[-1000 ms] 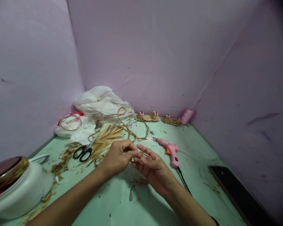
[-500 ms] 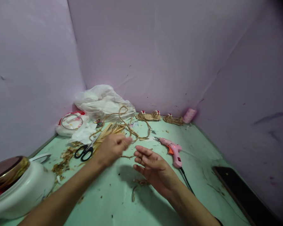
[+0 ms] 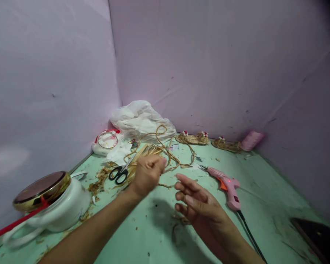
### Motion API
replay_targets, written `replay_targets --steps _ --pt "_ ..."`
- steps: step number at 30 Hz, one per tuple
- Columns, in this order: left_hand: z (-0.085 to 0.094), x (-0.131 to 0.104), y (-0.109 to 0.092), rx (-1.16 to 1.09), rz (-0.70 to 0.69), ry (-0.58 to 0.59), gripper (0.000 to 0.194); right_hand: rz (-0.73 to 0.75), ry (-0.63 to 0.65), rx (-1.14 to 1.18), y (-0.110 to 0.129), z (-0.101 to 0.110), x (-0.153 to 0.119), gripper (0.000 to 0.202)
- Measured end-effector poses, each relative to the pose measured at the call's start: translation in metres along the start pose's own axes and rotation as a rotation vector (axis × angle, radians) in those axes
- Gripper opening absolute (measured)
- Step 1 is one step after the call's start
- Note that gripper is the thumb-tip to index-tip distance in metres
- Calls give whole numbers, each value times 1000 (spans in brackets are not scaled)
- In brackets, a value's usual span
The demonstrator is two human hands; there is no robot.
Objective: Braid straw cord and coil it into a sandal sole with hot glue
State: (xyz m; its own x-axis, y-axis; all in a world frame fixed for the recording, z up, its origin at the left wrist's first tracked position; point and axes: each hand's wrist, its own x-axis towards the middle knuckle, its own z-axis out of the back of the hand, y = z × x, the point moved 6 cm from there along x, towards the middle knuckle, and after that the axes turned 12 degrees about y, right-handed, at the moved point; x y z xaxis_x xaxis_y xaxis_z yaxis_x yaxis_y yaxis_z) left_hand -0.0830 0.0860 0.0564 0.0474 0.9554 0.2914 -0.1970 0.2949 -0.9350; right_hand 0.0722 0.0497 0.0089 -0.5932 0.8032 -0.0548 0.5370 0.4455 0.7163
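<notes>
My left hand (image 3: 150, 174) is closed in a fist above the table, in front of dry straw-coloured fibre strips (image 3: 143, 151). Whatever it may hold is hidden by the fingers. Facing it, my right hand (image 3: 199, 203) hovers with loosely curved, separated fingers and nothing visible in them. Behind both hands lies a looped braided cord (image 3: 178, 161); a length of it crosses the table between them. Black-handled scissors (image 3: 120, 174) rest left of my left hand. To the right of my right hand lies a pink glue gun (image 3: 227, 185) with a red light showing.
At the left stands a white pot (image 3: 68, 211) with a tilted lid and a red stick. A white plastic bag (image 3: 143, 117) and a tape roll (image 3: 107, 140) are behind. Beaded woven pieces (image 3: 192, 139) and a pink thread spool (image 3: 252, 140) line the wall. A phone (image 3: 316, 236) lies right.
The view has turned left, so the table things sit further right. Both hands keep nearly the same poses, with my left hand still closed and my right hand still open.
</notes>
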Motion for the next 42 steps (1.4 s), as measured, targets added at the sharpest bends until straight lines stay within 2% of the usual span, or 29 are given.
replay_targets --steps 3,5,7,10,14,18,23,26,28,32,34,36,39,41,42 --pt "25 11 13 -137 54 -151 27 86 -181 52 10 19 1 39" --pt "33 17 22 -235 117 -167 19 107 -235 67 14 27 2 39" --pt "32 19 31 -330 195 -136 11 116 -248 25 17 30 3 37" --pt "12 15 39 -457 336 -7 17 158 -279 -165 20 30 4 32" --pt "-27 -1 39 -570 484 226 26 221 -325 -485 25 28 7 27" --pt "-55 -16 35 -628 527 355 26 132 -349 -633 22 31 10 32" --pt "-75 -30 31 -646 533 448 21 108 -331 -781 20 36 6 28" --pt "-75 -30 32 -642 544 427 23 185 -304 -1130 25 30 3 32" --pt "-74 -29 31 -650 545 423 23 253 -281 -1259 29 23 0 38" --pt "-83 -35 27 -787 559 490 37 341 -216 -1174 34 14 -3 35" --pt "-91 -41 24 -818 523 529 54 365 -279 -1085 37 18 -6 33" --pt "-94 -42 21 -708 450 543 66 387 -347 -1024 40 25 -7 32" --pt "-83 -36 25 -461 448 449 57 449 -379 -873 48 32 -11 35" --pt "-59 -25 27 -390 468 238 37 522 -414 -790 60 30 -17 41" --pt "-47 -19 27 -374 456 174 28 560 -445 -785 68 28 -22 44"
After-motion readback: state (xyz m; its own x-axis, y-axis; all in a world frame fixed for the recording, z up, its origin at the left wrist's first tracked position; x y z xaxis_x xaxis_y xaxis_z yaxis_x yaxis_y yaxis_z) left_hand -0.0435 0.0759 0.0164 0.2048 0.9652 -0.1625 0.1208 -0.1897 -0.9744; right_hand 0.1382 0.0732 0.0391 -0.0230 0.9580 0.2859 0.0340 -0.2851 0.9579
